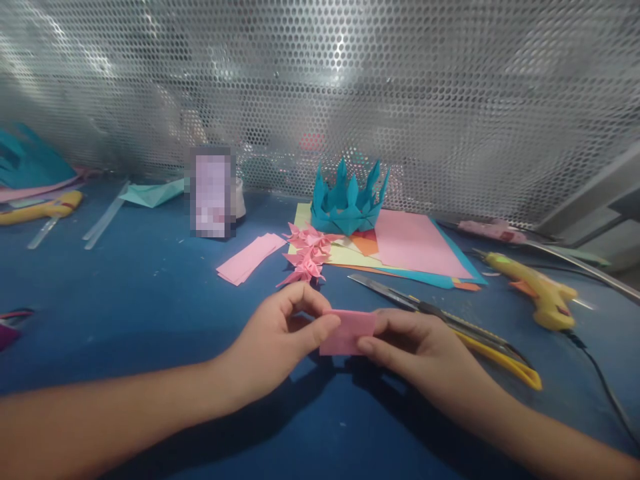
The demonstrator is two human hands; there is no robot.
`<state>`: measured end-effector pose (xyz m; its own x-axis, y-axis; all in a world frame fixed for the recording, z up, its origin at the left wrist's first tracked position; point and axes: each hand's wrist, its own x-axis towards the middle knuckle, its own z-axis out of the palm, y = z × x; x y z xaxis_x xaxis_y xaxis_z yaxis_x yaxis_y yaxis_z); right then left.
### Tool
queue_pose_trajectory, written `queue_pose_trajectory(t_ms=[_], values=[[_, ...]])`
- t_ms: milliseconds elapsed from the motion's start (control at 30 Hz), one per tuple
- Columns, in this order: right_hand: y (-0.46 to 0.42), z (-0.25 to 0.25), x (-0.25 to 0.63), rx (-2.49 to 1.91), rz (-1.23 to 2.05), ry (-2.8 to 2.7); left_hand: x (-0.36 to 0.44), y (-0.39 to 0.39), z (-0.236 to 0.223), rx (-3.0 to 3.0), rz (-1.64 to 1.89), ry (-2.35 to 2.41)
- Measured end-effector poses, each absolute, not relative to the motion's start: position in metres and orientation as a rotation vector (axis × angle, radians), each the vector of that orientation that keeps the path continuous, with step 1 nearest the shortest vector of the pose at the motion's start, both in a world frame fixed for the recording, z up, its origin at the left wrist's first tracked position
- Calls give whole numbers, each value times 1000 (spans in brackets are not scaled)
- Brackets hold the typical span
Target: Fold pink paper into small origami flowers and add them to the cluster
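A small piece of pink paper (349, 335) is held up above the blue tabletop between my two hands. My left hand (295, 327) pinches its left edge between thumb and fingers. At the other edge, my right hand (400, 340) grips the paper the same way. Just beyond my left fingertips lie several folded pink paper flowers (309, 253). To their left is a stack of pink paper strips (251, 257). A utility knife (387, 291) rests behind my right hand, partly hidden by it, beside a yellow-handled tool (505, 360).
A teal folded paper crown (347, 203) stands on coloured sheets (415, 243). At right lies a yellow glue gun (540, 287) with its cord; another glue gun (65, 202) is far left. A blurred-out phone-like object (213, 193) stands upright near glue sticks (106, 217). Perforated metal (280, 87) walls the back.
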<state>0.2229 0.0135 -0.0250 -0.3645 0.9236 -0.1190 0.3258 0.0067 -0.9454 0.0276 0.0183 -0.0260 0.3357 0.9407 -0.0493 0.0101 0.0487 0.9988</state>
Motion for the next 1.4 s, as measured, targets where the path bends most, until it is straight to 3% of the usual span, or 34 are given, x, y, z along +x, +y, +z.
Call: queue_pose_trajectory(t_ms=[600,900,1133,1400], values=[[10,-19,221,-1360,1315,-1798,33,15,-24,1157,906,982],[8,-23,216,-1179,1670,-1548,33,17,-24,1221,879,1033],[5,-19,216,-1128,1679,-1386,38,9,-30,1068,783,661],[10,-23,219,-1167,1682,-1536,40,13,-27,1098,819,817]])
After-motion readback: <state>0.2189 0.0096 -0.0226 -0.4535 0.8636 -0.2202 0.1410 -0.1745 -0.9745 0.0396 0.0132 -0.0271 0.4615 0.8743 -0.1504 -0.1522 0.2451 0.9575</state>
